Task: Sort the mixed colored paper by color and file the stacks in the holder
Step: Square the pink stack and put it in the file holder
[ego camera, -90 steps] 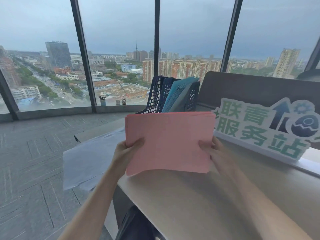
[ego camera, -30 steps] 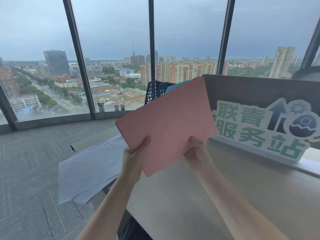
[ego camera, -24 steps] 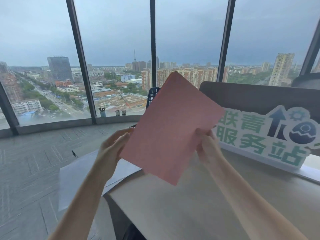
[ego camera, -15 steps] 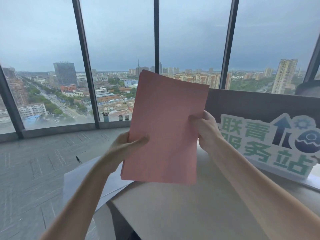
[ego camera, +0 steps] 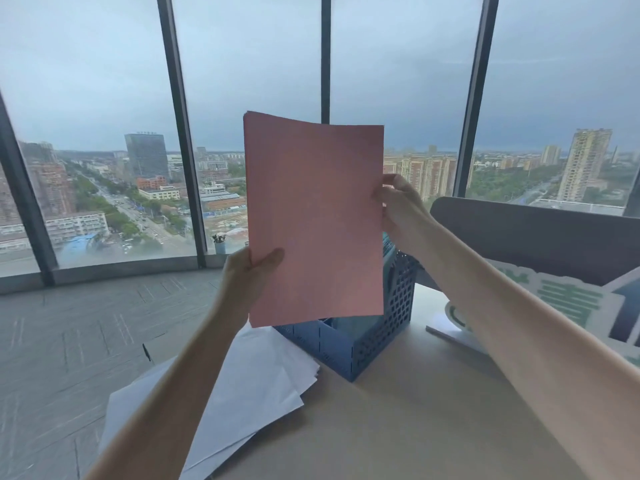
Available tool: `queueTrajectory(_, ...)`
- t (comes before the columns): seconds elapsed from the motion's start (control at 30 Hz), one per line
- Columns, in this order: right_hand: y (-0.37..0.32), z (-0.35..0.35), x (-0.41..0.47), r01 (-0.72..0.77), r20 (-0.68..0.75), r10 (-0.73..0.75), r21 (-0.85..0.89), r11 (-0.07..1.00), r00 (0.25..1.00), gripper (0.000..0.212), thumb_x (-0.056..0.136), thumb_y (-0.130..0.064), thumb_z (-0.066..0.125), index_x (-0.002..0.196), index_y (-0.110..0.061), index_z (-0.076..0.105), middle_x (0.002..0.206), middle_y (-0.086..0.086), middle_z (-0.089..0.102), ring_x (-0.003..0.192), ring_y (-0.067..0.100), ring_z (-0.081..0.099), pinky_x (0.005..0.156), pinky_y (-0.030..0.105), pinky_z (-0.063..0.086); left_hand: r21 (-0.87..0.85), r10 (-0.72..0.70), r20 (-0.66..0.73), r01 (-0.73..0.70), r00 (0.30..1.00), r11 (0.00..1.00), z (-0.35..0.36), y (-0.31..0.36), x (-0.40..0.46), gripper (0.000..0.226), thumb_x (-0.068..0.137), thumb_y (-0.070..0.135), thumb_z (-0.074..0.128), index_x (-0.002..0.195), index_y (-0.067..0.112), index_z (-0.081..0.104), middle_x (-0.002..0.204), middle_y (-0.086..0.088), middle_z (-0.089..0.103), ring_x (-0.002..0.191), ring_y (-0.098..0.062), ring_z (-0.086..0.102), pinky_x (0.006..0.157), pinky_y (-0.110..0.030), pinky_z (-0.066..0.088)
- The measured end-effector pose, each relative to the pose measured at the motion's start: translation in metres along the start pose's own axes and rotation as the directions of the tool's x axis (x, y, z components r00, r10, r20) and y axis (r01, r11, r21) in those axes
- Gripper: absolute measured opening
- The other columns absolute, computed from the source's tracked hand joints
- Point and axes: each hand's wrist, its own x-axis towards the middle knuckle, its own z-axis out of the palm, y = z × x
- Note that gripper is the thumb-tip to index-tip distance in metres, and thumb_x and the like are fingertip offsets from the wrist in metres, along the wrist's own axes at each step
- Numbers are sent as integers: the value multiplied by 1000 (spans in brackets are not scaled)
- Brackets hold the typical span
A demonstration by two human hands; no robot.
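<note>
A pink paper stack stands upright on its short edge, held in the air just above the blue perforated file holder. My left hand pinches its lower left edge, thumb on the front. My right hand grips the right edge higher up. The stack hides most of the holder's slots; blue paper shows in the holder behind the stack's right edge. A loose pile of white sheets lies on the desk to the left of the holder.
The tan desk stretches before me. A green and white sign leans against a grey partition at the right. Tall windows and a grey floor lie beyond the desk's left edge.
The pink stack turned from landscape to upright and moved forward over the file holder. My right hand slid up its right edge; the holder's base has come into view below the stack.
</note>
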Motion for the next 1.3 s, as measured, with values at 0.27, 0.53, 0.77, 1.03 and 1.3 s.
queueTrajectory(0.27,-9,9,88,87,60,-77,-180,980,995,28,84,7,55,100,-16,60,88,0,68,81,18,62,73,30,50,13,97,-105,-96,990,995,4,6,63,14,90,21,70,80,30,67,73,14,68,54,3,61,51,-16,49)
queueTrajectory(0.53,-9,32,131,103,139,-84,-138,985,987,27,81,10,61,98,-12,62,83,6,69,72,19,64,60,24,49,46,121,-110,-116,987,992,-23,17,97,11,84,24,74,76,31,74,75,9,75,73,-20,70,74,-44,59)
queueTrajectory(0.77,-19,46,144,142,274,-117,-71,987,955,30,81,15,61,105,-3,64,91,14,72,82,27,72,82,39,61,43,136,-126,-131,983,990,-43,28,108,5,87,21,73,84,24,74,75,9,75,67,-12,71,65,-32,57)
queueTrajectory(1.03,-35,60,142,177,295,-152,-58,983,943,29,84,16,56,106,0,65,88,13,71,80,34,71,82,46,61,18,156,-174,-155,972,988,-53,34,110,5,86,19,74,83,22,72,82,2,73,70,-18,67,70,-34,54)
queueTrajectory(1.3,-11,24,162,207,218,-123,-416,886,968,13,87,5,64,97,-3,66,90,11,72,78,23,72,71,33,59,31,69,-82,-67,994,997,-15,-2,104,9,88,20,71,84,27,70,81,7,74,74,-15,71,72,-35,58)
